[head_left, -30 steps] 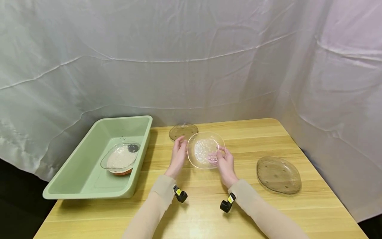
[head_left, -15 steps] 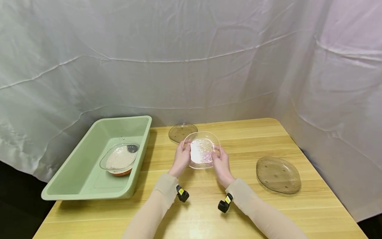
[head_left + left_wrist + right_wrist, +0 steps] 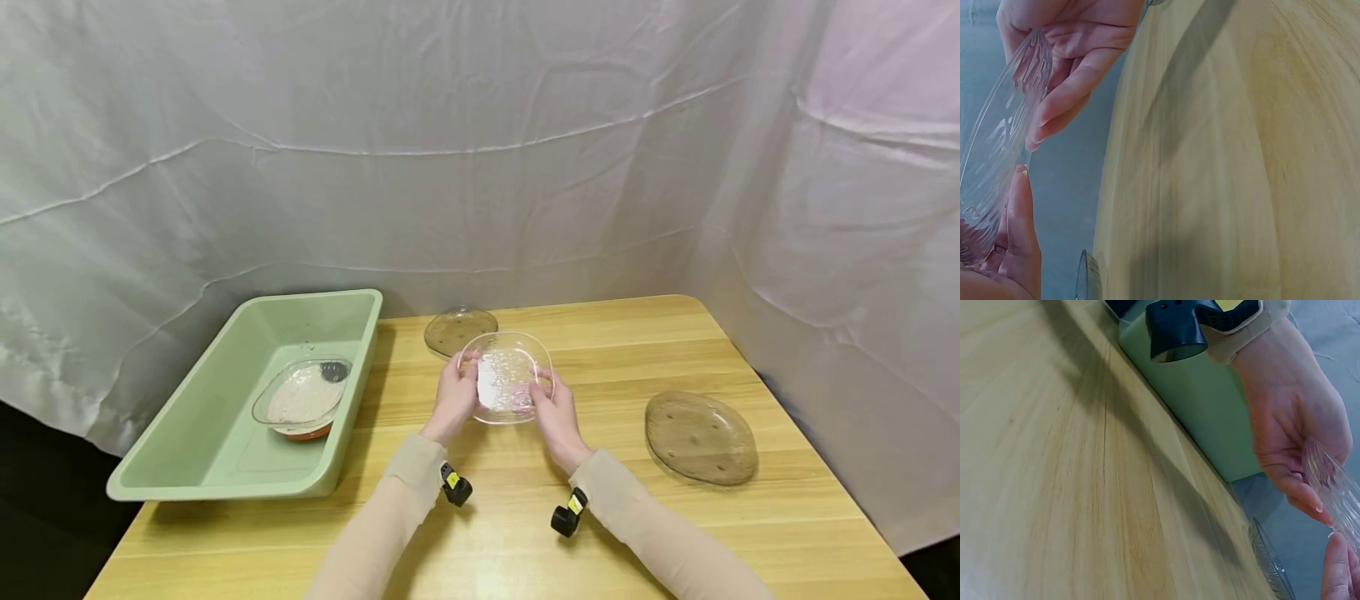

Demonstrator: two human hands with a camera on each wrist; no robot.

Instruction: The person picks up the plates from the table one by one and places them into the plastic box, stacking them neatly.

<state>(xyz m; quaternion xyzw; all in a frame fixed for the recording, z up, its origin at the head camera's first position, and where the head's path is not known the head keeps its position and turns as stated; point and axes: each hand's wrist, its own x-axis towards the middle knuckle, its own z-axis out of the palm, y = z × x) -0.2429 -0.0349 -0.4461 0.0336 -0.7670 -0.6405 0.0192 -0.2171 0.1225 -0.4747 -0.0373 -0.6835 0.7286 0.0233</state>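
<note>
Head view: the clear, rounded, textured glass plate (image 3: 506, 379) is raised over the light wooden desk (image 3: 510, 517). The left grip (image 3: 454, 394), unclasped at its rim a second ago, now pinches it as the right grip (image 3: 557, 417) does, sharing its support. A pale-green plastic tub (image 3: 217, 490) stands left.

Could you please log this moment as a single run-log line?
clear dish: held above wooden table; left hand: grips one edge; right hand: grips opposite edge; green tub: stacked dishes inside

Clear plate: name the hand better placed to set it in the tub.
Probably the left hand: it holds the side of the plate nearer the tub; the right hand holds the far side.
</note>
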